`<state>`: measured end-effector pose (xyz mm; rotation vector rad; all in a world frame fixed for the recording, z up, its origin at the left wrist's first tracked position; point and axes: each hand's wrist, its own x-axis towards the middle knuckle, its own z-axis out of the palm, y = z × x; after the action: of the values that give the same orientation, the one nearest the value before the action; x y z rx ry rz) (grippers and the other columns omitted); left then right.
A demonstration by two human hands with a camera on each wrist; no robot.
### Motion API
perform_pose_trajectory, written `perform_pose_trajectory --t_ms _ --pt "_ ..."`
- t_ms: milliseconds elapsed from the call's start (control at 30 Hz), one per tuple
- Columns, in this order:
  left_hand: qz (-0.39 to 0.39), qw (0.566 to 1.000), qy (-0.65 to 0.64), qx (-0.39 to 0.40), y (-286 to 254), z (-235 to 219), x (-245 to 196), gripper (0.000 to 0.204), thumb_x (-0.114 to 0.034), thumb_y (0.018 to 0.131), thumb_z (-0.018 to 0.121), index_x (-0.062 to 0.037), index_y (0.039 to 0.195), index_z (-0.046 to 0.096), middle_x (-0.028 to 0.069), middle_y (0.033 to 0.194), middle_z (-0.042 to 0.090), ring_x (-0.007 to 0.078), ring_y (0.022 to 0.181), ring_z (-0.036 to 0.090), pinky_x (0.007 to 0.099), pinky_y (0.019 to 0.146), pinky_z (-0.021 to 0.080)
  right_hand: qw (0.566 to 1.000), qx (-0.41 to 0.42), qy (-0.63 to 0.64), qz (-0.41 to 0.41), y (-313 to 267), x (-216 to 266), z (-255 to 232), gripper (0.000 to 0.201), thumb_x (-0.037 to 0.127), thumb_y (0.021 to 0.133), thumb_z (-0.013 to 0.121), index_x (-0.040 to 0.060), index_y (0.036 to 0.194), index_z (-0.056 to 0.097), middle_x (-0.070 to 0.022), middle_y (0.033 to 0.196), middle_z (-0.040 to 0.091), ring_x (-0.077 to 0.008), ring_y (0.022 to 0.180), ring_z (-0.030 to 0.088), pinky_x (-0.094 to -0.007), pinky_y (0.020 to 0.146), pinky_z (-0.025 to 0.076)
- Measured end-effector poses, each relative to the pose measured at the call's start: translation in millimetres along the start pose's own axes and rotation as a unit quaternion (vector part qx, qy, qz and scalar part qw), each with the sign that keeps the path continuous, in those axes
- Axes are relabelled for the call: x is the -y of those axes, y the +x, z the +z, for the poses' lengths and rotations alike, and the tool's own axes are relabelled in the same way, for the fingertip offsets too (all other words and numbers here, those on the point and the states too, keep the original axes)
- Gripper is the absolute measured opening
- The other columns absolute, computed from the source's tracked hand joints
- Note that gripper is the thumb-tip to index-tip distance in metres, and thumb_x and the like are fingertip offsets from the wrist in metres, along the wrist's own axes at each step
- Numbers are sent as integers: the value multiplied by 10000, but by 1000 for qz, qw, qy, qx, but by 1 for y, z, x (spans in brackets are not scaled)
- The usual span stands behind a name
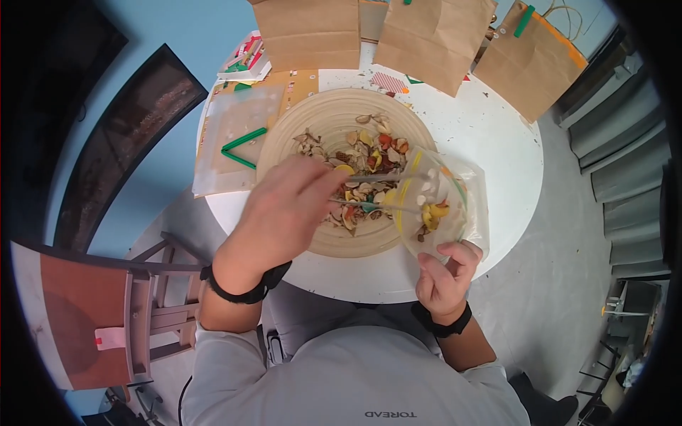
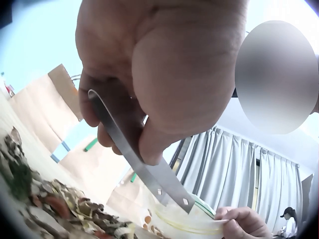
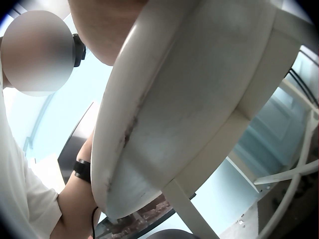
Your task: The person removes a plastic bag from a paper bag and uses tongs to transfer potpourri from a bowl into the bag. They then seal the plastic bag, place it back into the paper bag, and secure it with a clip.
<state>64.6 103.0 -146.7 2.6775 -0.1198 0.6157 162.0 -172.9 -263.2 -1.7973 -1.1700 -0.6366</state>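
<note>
My left hand (image 1: 293,209) holds a pair of metal tongs (image 2: 130,144) over a round wooden tray (image 1: 284,153). The tray carries a mix of dried flowers, fruit slices and leaves (image 1: 359,192). Both tong arms reach right, their ends at the mouth of a clear zip bag (image 1: 458,231). Some yellow and brown dried pieces (image 1: 433,213) lie inside the bag. At its lower edge, my right hand (image 1: 449,278) pinches the bag between thumb and fingers. From the right wrist, mostly the white table's underside (image 3: 189,89) shows, and the bag is hidden.
Several brown paper bags (image 1: 307,34) stand along the back of the white round table (image 1: 508,167). Left of the tray lie plastic bags (image 1: 213,167) with a green sealing clip (image 1: 245,145). A small box (image 1: 246,60) sits behind them. A chair (image 1: 160,312) stands at left.
</note>
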Motion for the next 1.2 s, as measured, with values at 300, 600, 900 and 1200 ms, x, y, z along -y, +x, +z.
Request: perform_pose_trajectory --t_ms 300,600,900,1200 --pt "-129 982 135 25 -47 -25 38 382 -29 861 758 -59 1240 718 115 1064 632 333 1004 635 427 865 525 1000 -26 -3 0 -7 -2 -1 345 -21 748 664 175 1018 751 -111 1173 553 -322 1072 483 -423 947 428" --pt "-106 983 148 20 -31 0 62 347 -11 838 762 -44 1182 732 98 1014 631 327 974 639 427 854 535 1000 -12 1 -3 -5 -2 -1 342 -26 759 653 157 1033 743 -121 1174 548 -322 1072 482 -421 948 424" --pt "-100 993 63 -6 -32 3 69 330 27 824 773 -16 1151 757 120 960 623 327 937 631 420 814 534 1000 2 0 -6 -1 -1 0 344 -36 769 665 145 1054 736 -124 1171 547 -322 1065 487 -419 936 434" --pt "-87 994 46 -39 -27 -11 46 312 17 845 781 -11 1154 750 115 981 635 317 931 634 408 797 523 1000 1 3 10 0 0 2 322 -24 759 719 130 1040 751 -126 1179 551 -326 1067 497 -418 932 443"
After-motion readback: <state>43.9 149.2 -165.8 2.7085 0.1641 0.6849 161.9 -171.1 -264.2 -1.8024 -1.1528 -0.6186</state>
